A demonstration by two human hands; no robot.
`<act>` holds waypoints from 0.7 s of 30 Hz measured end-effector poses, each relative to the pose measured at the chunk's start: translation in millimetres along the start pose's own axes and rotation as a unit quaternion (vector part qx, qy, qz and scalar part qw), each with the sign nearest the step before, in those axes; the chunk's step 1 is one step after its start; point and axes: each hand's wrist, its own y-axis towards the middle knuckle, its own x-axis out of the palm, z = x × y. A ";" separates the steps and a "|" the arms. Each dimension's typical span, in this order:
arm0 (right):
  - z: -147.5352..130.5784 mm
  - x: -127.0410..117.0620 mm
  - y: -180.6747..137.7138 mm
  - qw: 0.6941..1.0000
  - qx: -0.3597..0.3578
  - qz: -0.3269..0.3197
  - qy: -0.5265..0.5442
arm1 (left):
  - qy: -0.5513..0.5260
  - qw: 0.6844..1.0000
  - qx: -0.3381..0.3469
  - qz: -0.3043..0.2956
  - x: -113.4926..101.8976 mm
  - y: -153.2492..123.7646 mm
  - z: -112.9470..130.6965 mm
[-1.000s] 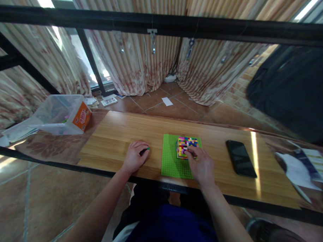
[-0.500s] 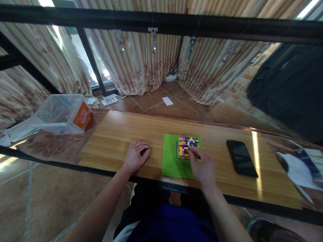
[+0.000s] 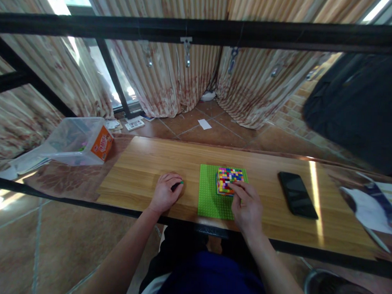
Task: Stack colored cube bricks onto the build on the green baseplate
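A block built of many small coloured toy bricks stands on a green studded baseplate, toward its back right part. My right hand reaches over the block from the right. Its thumb and fingers are closed together at the block's top, near the front right; whatever they pinch is hidden. My left hand rests on the wooden board left of the baseplate, fingers curled. A small green brick shows at the tips of its thumb and forefinger.
A black phone lies on the wooden board to the right. At the left stands a clear plastic box with an orange label and a few bricks inside. Papers lie at the far right. A dark bar crosses high up.
The fingers of my right hand have shifted slightly on the block's top and look more extended. My left hand stays in place. The whole view has moved a little.
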 end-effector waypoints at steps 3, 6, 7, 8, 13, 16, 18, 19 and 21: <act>1.3 1.6 -2.6 1.000 -0.001 -0.002 -0.008 | -0.001 1.000 0.001 0.001 0.2 -0.7 -0.6; 3.7 3.0 -2.9 1.000 -0.002 -0.005 -0.004 | 0.001 1.000 -0.005 0.001 0.3 -1.6 -0.8; 4.7 3.5 -3.0 1.000 -0.004 -0.003 0.000 | 0.004 1.000 -0.007 -0.001 0.2 -1.9 -0.4; 5.9 4.2 -3.3 1.000 -0.006 -0.001 0.005 | 0.007 1.000 -0.008 -0.001 -0.2 -2.1 0.2; 13.0 8.7 -7.8 1.000 -0.007 0.003 0.017 | 0.025 0.999 -0.022 -0.008 -3.2 -2.6 5.5; 17.4 11.0 -10.0 1.000 -0.008 -0.001 0.015 | 0.028 0.999 -0.035 -0.008 -4.2 -3.8 7.6; 19.3 10.8 -9.7 1.000 -0.006 -0.004 0.012 | 0.024 0.999 -0.040 -0.002 -4.4 -5.2 7.9; 19.5 10.0 -8.9 1.000 -0.003 -0.008 0.009 | 0.021 0.999 -0.043 0.003 -4.7 -5.8 8.0; 17.4 6.9 -6.1 1.000 0.001 -0.018 0.001 | 0.013 0.998 -0.052 0.019 -6.0 -6.6 9.0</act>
